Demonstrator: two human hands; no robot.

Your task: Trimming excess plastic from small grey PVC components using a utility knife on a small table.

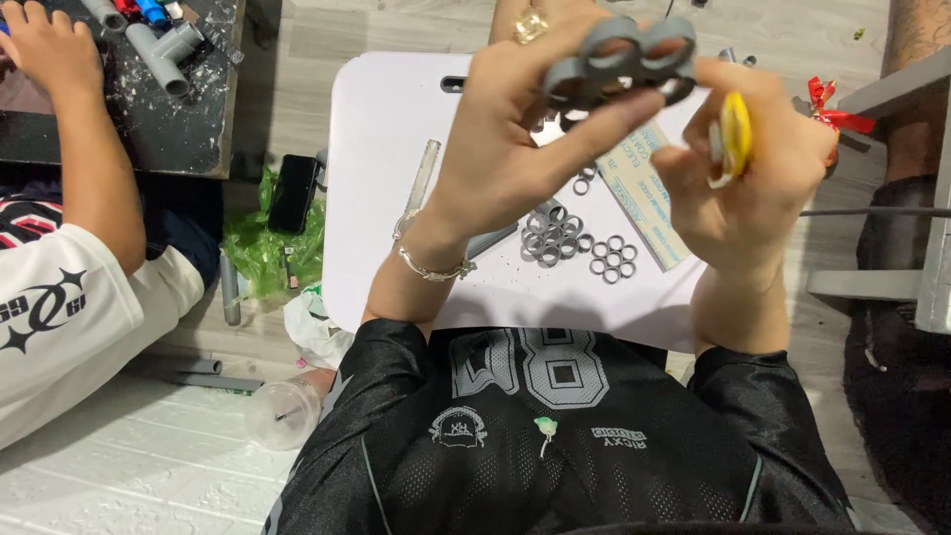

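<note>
head view, left hand (505,119) fingers clamped on grey ring cluster (622,61) lying crosswise, right hand (758,163) pinching yellow tube (735,134) upright

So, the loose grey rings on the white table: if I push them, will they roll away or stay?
The loose grey rings lie flat on the white table, so they would probably slide rather than roll. They look small and light, so a push may scatter them. Tipped on edge, one could roll.

Your items: one long pale printed label strip (642,193) lying slantwise on the white board (381,149); one dark phone (293,192), screen off, on the floor beside it.
</note>
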